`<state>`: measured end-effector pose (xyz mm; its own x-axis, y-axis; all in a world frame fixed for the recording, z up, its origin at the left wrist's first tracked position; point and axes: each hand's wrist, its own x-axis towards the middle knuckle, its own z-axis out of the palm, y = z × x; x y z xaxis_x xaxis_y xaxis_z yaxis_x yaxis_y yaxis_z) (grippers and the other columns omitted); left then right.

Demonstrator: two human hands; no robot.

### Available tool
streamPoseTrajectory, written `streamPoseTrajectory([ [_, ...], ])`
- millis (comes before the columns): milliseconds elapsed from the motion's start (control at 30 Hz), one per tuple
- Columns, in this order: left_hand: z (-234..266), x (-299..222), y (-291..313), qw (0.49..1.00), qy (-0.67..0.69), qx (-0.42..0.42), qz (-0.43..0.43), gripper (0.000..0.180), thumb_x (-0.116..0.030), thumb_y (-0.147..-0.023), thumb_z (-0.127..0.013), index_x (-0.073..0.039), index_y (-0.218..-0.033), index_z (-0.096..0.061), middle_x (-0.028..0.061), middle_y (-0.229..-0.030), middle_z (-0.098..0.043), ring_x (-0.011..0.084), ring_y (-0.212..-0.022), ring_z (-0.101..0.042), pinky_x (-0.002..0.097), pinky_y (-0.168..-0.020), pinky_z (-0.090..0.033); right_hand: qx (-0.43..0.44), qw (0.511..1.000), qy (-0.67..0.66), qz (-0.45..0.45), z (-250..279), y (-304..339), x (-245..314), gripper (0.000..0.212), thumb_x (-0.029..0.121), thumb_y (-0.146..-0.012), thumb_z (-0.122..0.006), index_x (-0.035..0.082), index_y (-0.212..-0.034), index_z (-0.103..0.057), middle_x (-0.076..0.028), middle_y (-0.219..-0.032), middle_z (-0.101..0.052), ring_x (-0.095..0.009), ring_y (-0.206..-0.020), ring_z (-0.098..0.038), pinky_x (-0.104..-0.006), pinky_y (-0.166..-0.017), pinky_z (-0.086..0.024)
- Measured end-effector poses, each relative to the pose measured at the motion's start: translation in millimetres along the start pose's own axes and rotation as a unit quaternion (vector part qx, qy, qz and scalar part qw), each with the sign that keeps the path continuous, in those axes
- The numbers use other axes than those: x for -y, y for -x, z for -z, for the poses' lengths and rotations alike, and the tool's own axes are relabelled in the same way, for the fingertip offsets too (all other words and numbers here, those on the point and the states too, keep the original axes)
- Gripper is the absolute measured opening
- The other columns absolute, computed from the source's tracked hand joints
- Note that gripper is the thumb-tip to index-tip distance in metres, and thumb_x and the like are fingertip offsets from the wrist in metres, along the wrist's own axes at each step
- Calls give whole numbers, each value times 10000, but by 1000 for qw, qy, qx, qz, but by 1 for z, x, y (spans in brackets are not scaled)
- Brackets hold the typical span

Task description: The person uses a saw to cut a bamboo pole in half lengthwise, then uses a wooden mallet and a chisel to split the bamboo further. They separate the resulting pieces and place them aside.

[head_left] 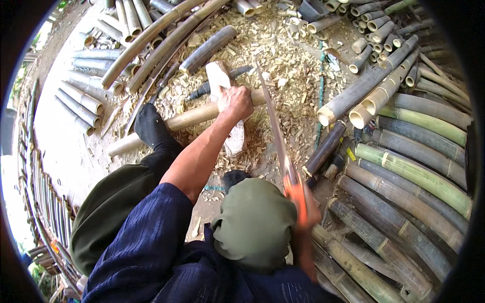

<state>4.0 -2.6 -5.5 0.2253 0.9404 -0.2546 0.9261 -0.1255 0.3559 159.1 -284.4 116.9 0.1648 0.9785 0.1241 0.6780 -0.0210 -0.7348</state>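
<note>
My left hand [237, 102] is closed around a pale bamboo pole [194, 117], pressing it down across a whitish wooden block [234, 140]. My left foot [150, 126], in a dark sock, rests on the same pole farther left. In my right hand [311, 208], smeared by motion, is the orange handle of a hand saw [274, 123]. Its long blade points away from me and passes beside the pole's right end. Whether the teeth touch the bamboo, I cannot tell.
Wood chips [298, 81] cover the ground around the block. Thick bamboo poles [404, 202] lie side by side at the right, with cut bamboo tubes [376, 35] piled at the far right. More cut lengths [81, 101] lie at the left, and a dark-handled tool [202, 90] lies behind the pole.
</note>
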Motion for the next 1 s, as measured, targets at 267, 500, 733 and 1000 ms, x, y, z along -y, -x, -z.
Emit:
streamPoseTrajectory([
  [267, -2, -17, 0, 1000, -8, 18, -18, 280, -125, -820, -608, -161, -1045, -771, 192, -1015, -760, 371, -1083, -715, 666, -1172, -259, -50, 987, -135, -77, -49, -104, 1, 418, 194, -1011, -644, -18, -1369, -617, -221, -1011, -753, -288, -857, -756, -421, -762, -591],
  [500, -1, -11, 1, 998, 10, 55, -19, 501, -192, -751, -750, -173, -1251, -738, 191, -1142, -756, 344, -1162, -700, 648, -1167, -312, -175, 969, -172, 5, 41, -63, 60, 508, 207, -1010, -609, -118, -1397, -562, -187, -973, -757, -277, -848, -738, -372, -783, -598],
  [733, 108, 70, -22, 963, 173, 57, -200, 707, -261, -739, -879, -46, -1362, -623, 165, -1233, -720, 272, -1168, -663, 427, -1014, -526, -445, 895, -22, -26, 131, 32, 58, 523, 151, -1003, -594, -111, -1450, -520, -128, -1000, -688, -143, -743, -586, -285, -628, -469],
  [1000, 403, 91, 196, 956, 233, 98, -151, 902, -291, -831, -761, -37, -1593, -350, 214, -1523, -504, 301, -1291, -596, 357, -824, -611, -348, 905, 113, -215, 90, 86, -81, 528, 231, -1009, -622, 18, -1483, -528, -280, -1376, -631, -465, -1228, -627, -501, -1033, -486],
])
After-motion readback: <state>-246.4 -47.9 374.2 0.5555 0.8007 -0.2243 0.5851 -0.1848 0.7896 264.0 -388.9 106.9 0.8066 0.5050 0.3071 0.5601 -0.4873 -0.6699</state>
